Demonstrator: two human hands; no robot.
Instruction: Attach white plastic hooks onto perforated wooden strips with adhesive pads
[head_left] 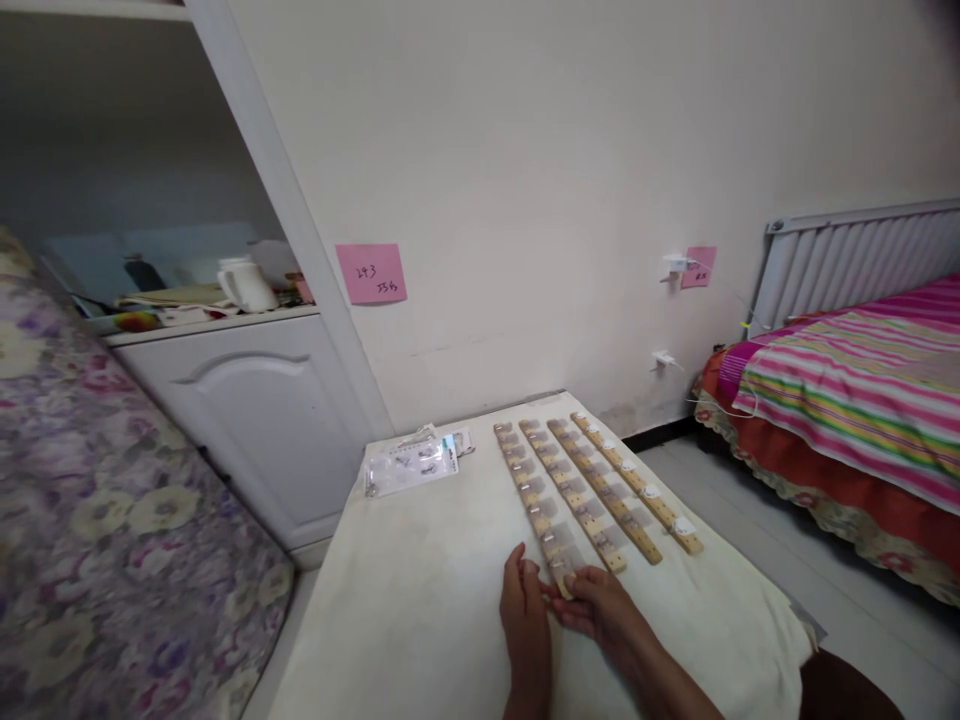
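Note:
Four narrow wooden strips lie side by side on the cloth-covered table. Small clear plastic pieces are attached along the leftmost strip (534, 497), the second strip (574, 495) and the third strip (606, 485). White rounded pieces sit along the rightmost strip (637, 480). My right hand (600, 602) pinches the near end of the leftmost strip. Beside that end, my left hand (525, 605) is curled with its fingertips close to the right hand's; whatever it holds is too small to make out.
Clear plastic packets (412, 462) lie at the table's back left. The table (420, 590) stands against a wall with a pink note (372, 274). A white cabinet (255, 430) and flowered fabric (127, 520) are at left, a bed (862, 400) at right.

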